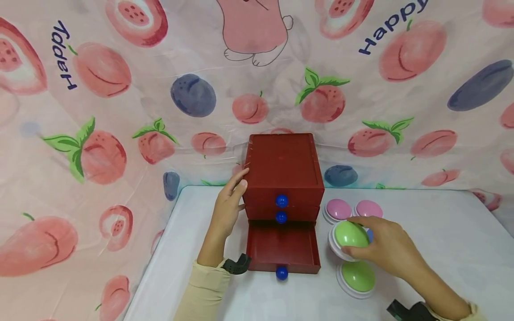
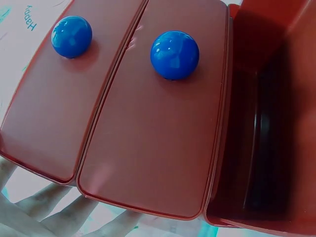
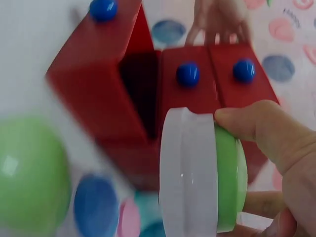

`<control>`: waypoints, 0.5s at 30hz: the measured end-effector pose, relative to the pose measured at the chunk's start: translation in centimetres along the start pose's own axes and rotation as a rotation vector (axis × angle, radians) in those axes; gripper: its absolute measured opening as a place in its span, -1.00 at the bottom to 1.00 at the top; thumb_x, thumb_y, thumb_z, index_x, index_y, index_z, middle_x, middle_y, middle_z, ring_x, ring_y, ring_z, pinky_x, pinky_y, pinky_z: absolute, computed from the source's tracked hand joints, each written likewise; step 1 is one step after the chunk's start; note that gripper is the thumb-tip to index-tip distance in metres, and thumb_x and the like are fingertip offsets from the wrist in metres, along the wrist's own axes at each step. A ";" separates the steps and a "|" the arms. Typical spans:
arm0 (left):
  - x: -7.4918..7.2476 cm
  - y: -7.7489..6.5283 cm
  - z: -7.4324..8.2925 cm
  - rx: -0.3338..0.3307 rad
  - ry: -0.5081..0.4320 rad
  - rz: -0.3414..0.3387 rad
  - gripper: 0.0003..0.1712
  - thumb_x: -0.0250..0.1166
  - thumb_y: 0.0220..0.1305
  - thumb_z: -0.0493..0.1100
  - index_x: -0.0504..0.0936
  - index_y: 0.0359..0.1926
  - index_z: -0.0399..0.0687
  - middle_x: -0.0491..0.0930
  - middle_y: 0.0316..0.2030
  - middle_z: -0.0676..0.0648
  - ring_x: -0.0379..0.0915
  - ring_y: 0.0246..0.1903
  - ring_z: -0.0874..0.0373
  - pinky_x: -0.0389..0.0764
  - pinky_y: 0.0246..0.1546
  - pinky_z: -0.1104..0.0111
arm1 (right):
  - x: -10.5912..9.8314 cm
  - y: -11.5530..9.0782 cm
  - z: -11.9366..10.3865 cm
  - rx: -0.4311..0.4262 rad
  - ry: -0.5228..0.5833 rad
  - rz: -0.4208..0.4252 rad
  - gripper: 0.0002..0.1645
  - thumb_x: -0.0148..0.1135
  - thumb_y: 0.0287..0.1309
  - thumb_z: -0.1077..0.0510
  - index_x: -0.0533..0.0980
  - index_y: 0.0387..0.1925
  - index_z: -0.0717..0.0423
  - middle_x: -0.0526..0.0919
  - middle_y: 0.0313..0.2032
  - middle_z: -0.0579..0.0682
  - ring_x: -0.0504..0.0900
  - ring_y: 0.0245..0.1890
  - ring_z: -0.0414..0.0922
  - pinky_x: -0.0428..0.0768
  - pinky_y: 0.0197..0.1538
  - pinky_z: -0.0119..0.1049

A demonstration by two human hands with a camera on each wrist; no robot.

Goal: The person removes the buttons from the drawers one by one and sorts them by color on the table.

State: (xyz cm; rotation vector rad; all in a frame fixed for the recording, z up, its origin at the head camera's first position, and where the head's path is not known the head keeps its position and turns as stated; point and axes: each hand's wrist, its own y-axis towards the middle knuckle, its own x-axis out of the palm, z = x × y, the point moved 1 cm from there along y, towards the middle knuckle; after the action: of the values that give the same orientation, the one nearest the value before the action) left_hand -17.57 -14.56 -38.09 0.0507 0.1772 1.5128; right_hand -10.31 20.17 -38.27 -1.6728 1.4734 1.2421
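Observation:
My right hand (image 1: 387, 240) grips a green-domed round button with a white base (image 1: 351, 234), held on its side in the right wrist view, thumb on one edge and fingers on the other. A second green-domed button (image 1: 358, 276) sits on the table just nearer. My left hand (image 1: 226, 207) rests with extended fingers against the left side of a dark red drawer cabinet (image 1: 285, 160). Its bottom drawer (image 1: 283, 269) is pulled out and holds nothing; the two upper drawers with blue knobs (image 2: 175, 55) are closed.
Two pink-domed buttons (image 1: 338, 209) stand behind the held one, and a blue one (image 3: 96, 205) is partly hidden by my right hand. The white table (image 1: 441, 232) meets a fruit-print cloth (image 1: 201, 89) hanging behind the cabinet.

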 end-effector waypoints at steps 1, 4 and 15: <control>0.0 0.0 -0.1 0.000 -0.002 -0.002 -0.52 0.01 0.34 0.23 0.36 0.26 0.45 0.22 0.30 0.19 0.23 0.25 0.06 0.45 -0.03 -0.18 | -0.5 -0.5 0.8 0.009 -0.014 0.006 -0.06 0.39 -0.41 -0.51 0.59 -0.04 0.01 0.67 -0.14 0.04 0.61 -0.17 0.04 0.56 -0.17 0.04; 0.0 0.0 -0.1 -0.001 -0.001 -0.004 -0.52 0.01 0.34 0.22 0.35 0.26 0.44 0.22 0.30 0.19 0.22 0.26 0.07 0.45 -0.03 -0.18 | -1.5 -1.8 3.1 0.055 -0.031 -0.010 -0.01 0.34 -0.44 -0.56 0.58 -0.04 0.04 0.66 -0.10 0.13 0.59 -0.11 0.14 0.52 -0.14 0.17; 0.0 0.1 -0.1 -0.003 -0.002 -0.001 -0.52 0.01 0.35 0.21 0.36 0.26 0.42 0.24 0.29 0.19 0.25 0.23 0.06 0.46 -0.04 -0.19 | -0.4 -5.8 8.6 0.222 -0.091 -0.188 0.05 0.33 -0.51 -0.59 0.56 -0.03 0.04 0.64 -0.09 0.15 0.57 -0.15 0.12 0.49 -0.19 0.21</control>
State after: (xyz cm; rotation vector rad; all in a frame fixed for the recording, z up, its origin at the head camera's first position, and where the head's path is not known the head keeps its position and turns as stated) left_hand -17.64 -14.53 -38.20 0.0496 0.1733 1.5120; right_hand -6.98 29.22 -42.19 -1.5465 1.3141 1.0010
